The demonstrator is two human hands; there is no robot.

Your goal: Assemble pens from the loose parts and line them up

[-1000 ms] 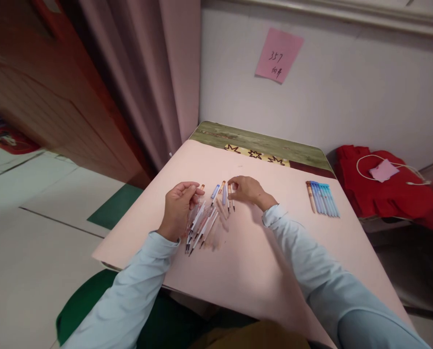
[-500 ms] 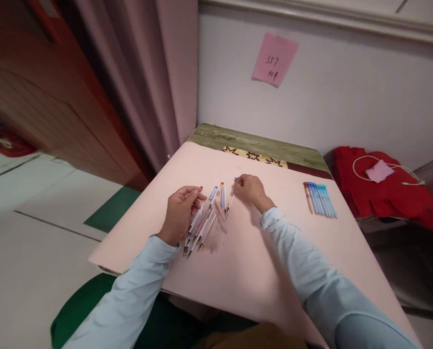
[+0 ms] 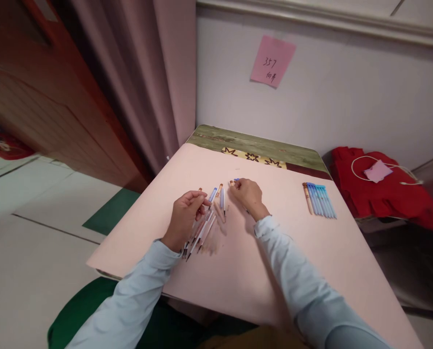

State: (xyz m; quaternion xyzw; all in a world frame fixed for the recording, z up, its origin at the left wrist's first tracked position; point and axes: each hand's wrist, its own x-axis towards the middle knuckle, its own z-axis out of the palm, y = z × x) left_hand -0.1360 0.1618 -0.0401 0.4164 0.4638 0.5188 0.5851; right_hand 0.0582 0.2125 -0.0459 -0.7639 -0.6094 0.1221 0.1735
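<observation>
A loose pile of slim pens and pen refills (image 3: 201, 232), with white, clear, brown and blue parts, lies on the pale pink tabletop (image 3: 274, 271). Over its left side is my left hand (image 3: 187, 215), thumb and fingers curled together; what is between them, if anything, is hidden. Just right of the pile, my right hand (image 3: 250, 195) pinches a brown-topped pen (image 3: 232, 183), most of which the hand covers. A blue end (image 3: 237, 180) shows by those fingertips. Farther right, a neat row of pens (image 3: 318, 201) lies side by side, one brown and several blue.
A pink note (image 3: 273, 62) is stuck to the wall behind the table. Right of the table, a red cloth (image 3: 347, 194) carries a white cable (image 3: 353, 167) and a pink paper (image 3: 378, 171). A curtain (image 3: 172, 72) and a wooden door (image 3: 74, 121) stand at left.
My left hand has shifted slightly right over the pile. The brown-topped pen by my right hand has turned, and its lower part now lies behind the hand.
</observation>
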